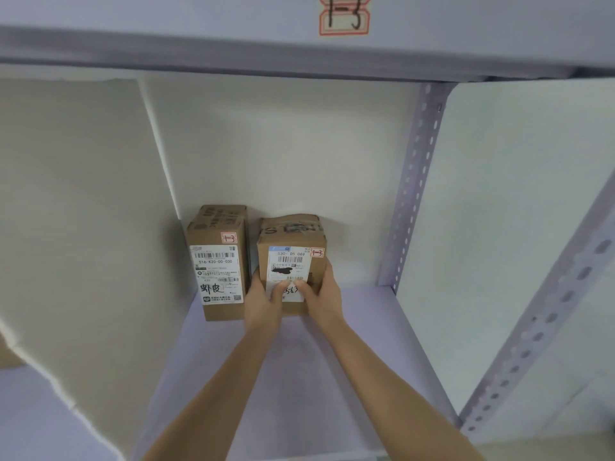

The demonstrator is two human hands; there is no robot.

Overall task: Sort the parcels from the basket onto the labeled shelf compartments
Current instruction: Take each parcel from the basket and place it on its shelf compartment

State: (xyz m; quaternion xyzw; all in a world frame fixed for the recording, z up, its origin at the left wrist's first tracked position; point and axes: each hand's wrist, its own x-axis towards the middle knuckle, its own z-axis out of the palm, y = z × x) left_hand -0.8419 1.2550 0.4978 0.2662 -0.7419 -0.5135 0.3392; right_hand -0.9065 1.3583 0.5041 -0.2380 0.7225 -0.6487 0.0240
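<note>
Both hands reached into a shelf compartment and gripped a small cardboard parcel (291,261) standing upright at the far end of the pale shelf board (359,327). The left hand (263,302) clasped the parcel's near left edge, its thumb pressed on the white shipping label, and the right hand (324,296) clasped the near right edge, thumb likewise on the label, fingers wrapped round the side. So the fingers of both hands were closed on this one box. Whether its base rested on the board or hung just above it could not be told, since the hands covered the bottom edge. A small red-bordered sticker reading 1-3 (316,252) sat at the parcel's upper right corner. Just to its left stood a second, taller cardboard box (218,261), close beside it and against the white divider panel (83,211), carrying its own label and a matching red sticker. On the front edge of the shelf above, a handwritten tag reading 1-3 (344,15) was stuck. A perforated metal upright (412,184) bounded the compartment on the right.
</note>
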